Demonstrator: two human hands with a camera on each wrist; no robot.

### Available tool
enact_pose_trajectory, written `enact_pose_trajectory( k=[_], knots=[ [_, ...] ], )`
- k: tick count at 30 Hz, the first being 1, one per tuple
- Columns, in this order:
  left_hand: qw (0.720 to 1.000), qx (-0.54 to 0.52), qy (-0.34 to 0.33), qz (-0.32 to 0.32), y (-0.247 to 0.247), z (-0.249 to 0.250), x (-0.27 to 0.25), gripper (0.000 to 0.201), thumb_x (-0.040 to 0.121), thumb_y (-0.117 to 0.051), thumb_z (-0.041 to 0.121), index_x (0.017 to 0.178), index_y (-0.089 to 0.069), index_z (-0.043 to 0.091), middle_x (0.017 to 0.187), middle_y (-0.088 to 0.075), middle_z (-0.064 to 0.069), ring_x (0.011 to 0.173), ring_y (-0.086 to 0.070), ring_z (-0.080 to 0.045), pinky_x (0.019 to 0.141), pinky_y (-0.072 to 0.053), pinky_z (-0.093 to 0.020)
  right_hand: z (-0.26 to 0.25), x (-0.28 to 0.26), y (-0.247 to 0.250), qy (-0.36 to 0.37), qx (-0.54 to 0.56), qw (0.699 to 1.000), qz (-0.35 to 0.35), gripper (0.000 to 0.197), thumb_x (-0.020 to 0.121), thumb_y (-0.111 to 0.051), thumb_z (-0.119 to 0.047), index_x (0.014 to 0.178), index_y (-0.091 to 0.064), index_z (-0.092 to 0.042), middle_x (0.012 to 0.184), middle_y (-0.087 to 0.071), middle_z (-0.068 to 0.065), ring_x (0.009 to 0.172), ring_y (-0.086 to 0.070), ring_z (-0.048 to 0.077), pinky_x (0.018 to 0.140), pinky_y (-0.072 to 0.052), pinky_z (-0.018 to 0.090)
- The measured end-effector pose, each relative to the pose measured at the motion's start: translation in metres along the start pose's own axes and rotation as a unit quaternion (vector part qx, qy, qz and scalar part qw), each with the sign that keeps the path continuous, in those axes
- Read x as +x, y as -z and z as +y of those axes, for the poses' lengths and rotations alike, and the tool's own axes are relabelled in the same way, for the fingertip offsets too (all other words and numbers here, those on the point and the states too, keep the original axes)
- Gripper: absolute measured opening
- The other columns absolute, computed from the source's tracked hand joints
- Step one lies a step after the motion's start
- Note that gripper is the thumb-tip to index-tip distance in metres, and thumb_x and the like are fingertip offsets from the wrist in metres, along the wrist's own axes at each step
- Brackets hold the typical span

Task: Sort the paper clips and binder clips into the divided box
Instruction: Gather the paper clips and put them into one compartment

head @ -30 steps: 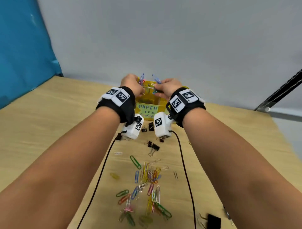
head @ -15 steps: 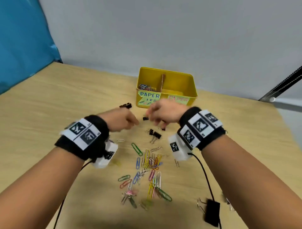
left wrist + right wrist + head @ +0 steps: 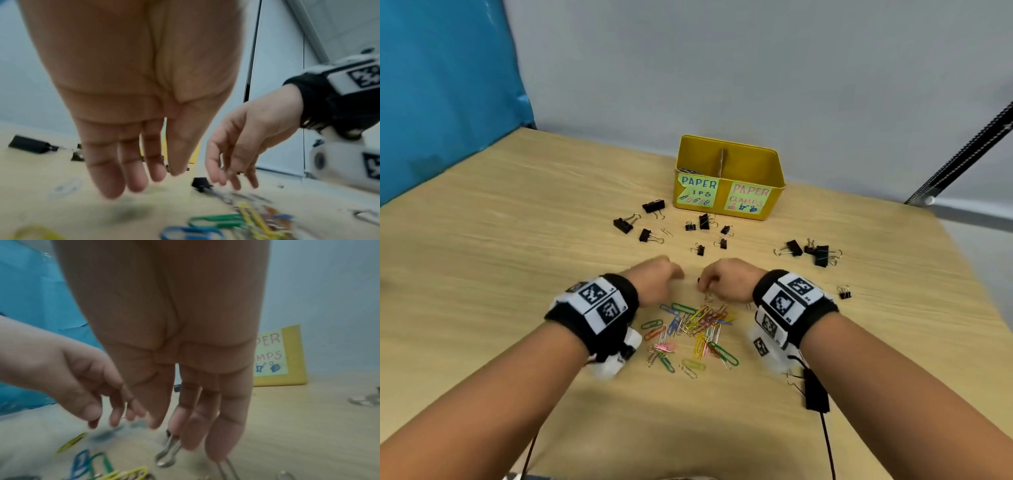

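Yellow divided box (image 3: 770,178) stood at far table edge, L label read "PAPER …IPS" (image 3: 698,192) (partly torn), R label "PAPER CLAMPS" (image 3: 749,198); a few clips lay in L compartment, R contents not visible. Approx. 13 black binder clips (image 3: 653,206) lay scattered on the wooden table (image 3: 517,240) btwn box and hands, plus one large one near R forearm (image 3: 815,390); coloured paper clips (image 3: 698,322) lay piled just below both hands, too tangled to count. L hand (image 3: 654,279) hovered w/ fingers loosely extended, holding nothing; R hand (image 3: 726,279) had fingers pointing down, touching a small binder clip (image 3: 169,449) at pile edge, firm pinch unclear.
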State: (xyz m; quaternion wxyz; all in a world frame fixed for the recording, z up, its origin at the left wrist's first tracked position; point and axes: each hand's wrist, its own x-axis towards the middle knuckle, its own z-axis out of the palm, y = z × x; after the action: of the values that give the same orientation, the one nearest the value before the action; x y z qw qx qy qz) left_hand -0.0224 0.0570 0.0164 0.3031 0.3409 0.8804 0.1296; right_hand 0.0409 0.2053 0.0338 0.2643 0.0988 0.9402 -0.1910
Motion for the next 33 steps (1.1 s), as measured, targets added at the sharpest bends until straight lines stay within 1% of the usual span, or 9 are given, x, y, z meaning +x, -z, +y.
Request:
enact_pose_trajectory(
  k=[4,6,9,16,18,20,24,28,33],
  knots=[
    [0.993,0.082,0.045,0.076,0.026,0.006,0.029,0.059,0.094,-0.045,0.020,0.149,-0.022,0.016,0.157,-0.023,-0.007,0.145,-0.022,-0.026,0.119,-0.019,-0.050,0.002,0.000,0.005,-0.041,0.004,0.999,0.034,0.034,0.092,-0.043,-0.005,0.114,-0.067,-0.015,0.127,-0.062,0.008,0.116,-0.057,0.024,0.089,-0.043,0.023],
    [0.980,0.175,0.083,0.040,0.033,0.008,0.046,0.061,0.095,-0.038,0.042,0.148,-0.026,0.014,0.157,-0.025,-0.006,0.147,-0.018,-0.026,0.116,-0.007,-0.058,0.002,-0.002,0.000,-0.051,0.010,0.998,0.023,0.034,0.092,-0.043,-0.006,0.115,-0.067,-0.015,0.127,-0.061,0.009,0.115,-0.057,0.025,0.086,-0.043,0.023],
    [0.959,0.255,0.118,-0.031,0.030,0.011,0.056,0.064,0.094,-0.027,0.053,0.142,-0.037,0.013,0.155,-0.031,-0.007,0.146,-0.019,-0.026,0.113,-0.001,-0.065,0.005,-0.005,-0.008,-0.057,0.031,0.998,0.026,0.035,0.092,-0.044,-0.006,0.116,-0.067,-0.015,0.128,-0.061,0.009,0.116,-0.056,0.024,0.085,-0.040,0.021],
    [0.961,0.266,-0.014,-0.071,-0.009,0.029,0.010,0.057,0.097,-0.030,0.042,0.147,-0.028,0.013,0.158,-0.021,-0.005,0.147,-0.016,-0.024,0.117,-0.003,-0.061,0.026,-0.007,-0.012,-0.125,0.056,0.985,0.101,0.040,0.090,-0.043,-0.005,0.124,-0.060,-0.016,0.136,-0.046,0.012,0.124,-0.050,0.030,0.106,-0.042,0.034],
    [0.965,0.234,-0.061,-0.103,-0.025,0.034,-0.008,0.057,0.098,-0.032,0.038,0.148,-0.024,0.011,0.159,-0.016,-0.005,0.146,-0.020,-0.025,0.119,-0.015,-0.054,0.027,-0.006,-0.016,-0.128,0.044,0.986,0.098,0.045,0.088,-0.044,-0.006,0.129,-0.056,-0.019,0.138,-0.042,0.012,0.126,-0.048,0.032,0.109,-0.040,0.039],
    [0.971,0.180,-0.086,-0.129,-0.035,0.034,-0.015,0.052,0.098,-0.034,0.033,0.144,-0.033,0.009,0.155,-0.028,-0.010,0.139,-0.034,-0.028,0.114,-0.031,-0.046,0.022,-0.008,-0.021,-0.101,0.028,0.991,0.082,0.047,0.088,-0.044,-0.006,0.131,-0.054,-0.022,0.136,-0.042,0.012,0.125,-0.047,0.032,0.108,-0.040,0.039],
    [0.991,0.088,-0.065,-0.072,-0.024,0.020,-0.025,0.031,0.096,-0.042,0.025,0.120,-0.058,0.015,0.127,-0.058,-0.007,0.112,-0.056,-0.024,0.100,-0.046,-0.039,0.013,-0.019,-0.028,-0.035,0.024,0.999,0.025,0.038,0.090,-0.045,-0.006,0.123,-0.061,-0.015,0.131,-0.056,0.008,0.120,-0.053,0.023,0.098,-0.041,0.027],
    [0.998,0.063,0.025,0.018,-0.006,-0.004,-0.031,0.042,0.091,-0.043,0.002,0.129,-0.052,0.015,0.135,-0.043,-0.010,0.124,-0.047,-0.028,0.107,-0.041,-0.037,0.031,-0.030,-0.014,-0.106,0.069,0.990,0.068,0.032,0.093,-0.043,-0.008,0.116,-0.065,-0.011,0.128,-0.061,0.008,0.113,-0.057,0.022,0.091,-0.043,0.026],
    [0.987,0.126,0.099,0.021,-0.024,-0.004,-0.040,0.048,0.089,-0.041,-0.003,0.136,-0.039,0.005,0.139,-0.036,-0.019,0.129,-0.038,-0.035,0.107,-0.039,-0.042,0.037,-0.040,-0.024,-0.161,-0.022,0.986,0.046,0.036,0.095,-0.038,-0.011,0.128,-0.051,-0.004,0.134,-0.049,0.018,0.117,-0.054,0.034,0.095,-0.049,0.038]
  ],
)
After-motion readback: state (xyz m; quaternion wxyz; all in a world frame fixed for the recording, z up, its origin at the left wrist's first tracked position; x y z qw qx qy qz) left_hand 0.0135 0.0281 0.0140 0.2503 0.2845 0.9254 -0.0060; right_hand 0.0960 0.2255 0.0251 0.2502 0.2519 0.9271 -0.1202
